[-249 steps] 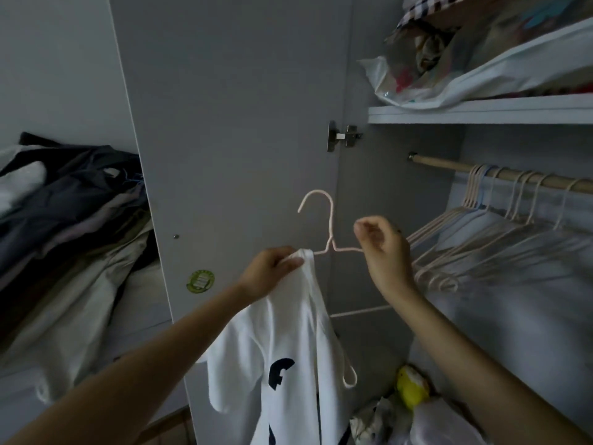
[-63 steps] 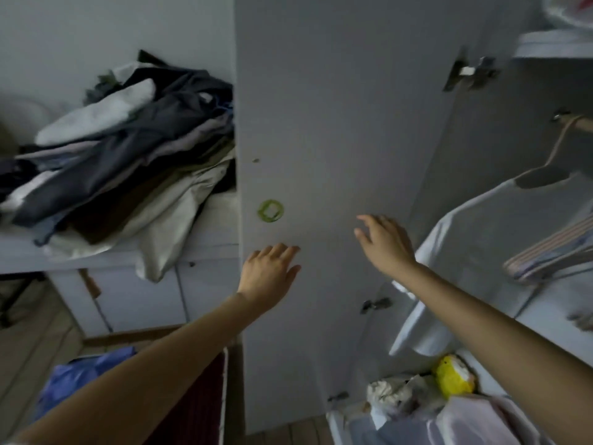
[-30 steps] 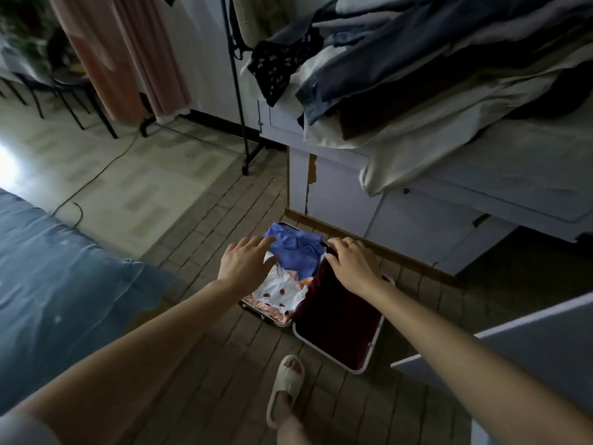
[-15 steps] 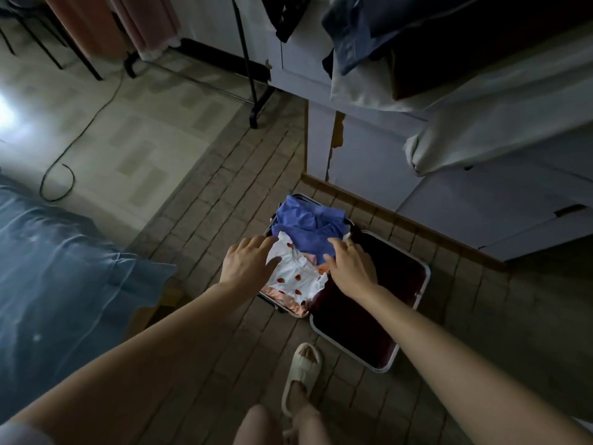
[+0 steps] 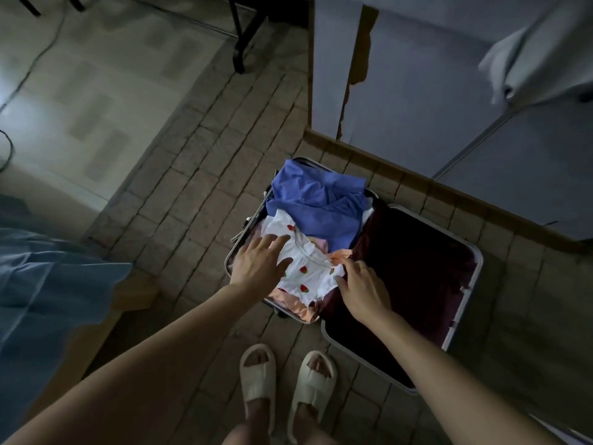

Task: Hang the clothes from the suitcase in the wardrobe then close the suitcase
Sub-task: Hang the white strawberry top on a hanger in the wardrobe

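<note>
An open suitcase (image 5: 462, 268) is being shown lying flat on the brick-patterned floor (image 5: 192, 203), beside a pale cabinet (image 5: 417, 91). Its left half is being filled by folded clothes: a blue garment (image 5: 317, 203) at the far end, and a white top with red fruit prints (image 5: 305, 268) lying over peach-coloured fabric (image 5: 295, 308) nearer the person. The right half, lined in dark maroon, is being left bare. The left hand (image 5: 258, 268) is being rested on the white top with fingers spread. The right hand (image 5: 362, 290) is being pressed at the top's right edge; its grip appears to be pinching the cloth, though the dim light makes this uncertain. Two pale slippers (image 5: 285, 380) are being worn below.
</note>
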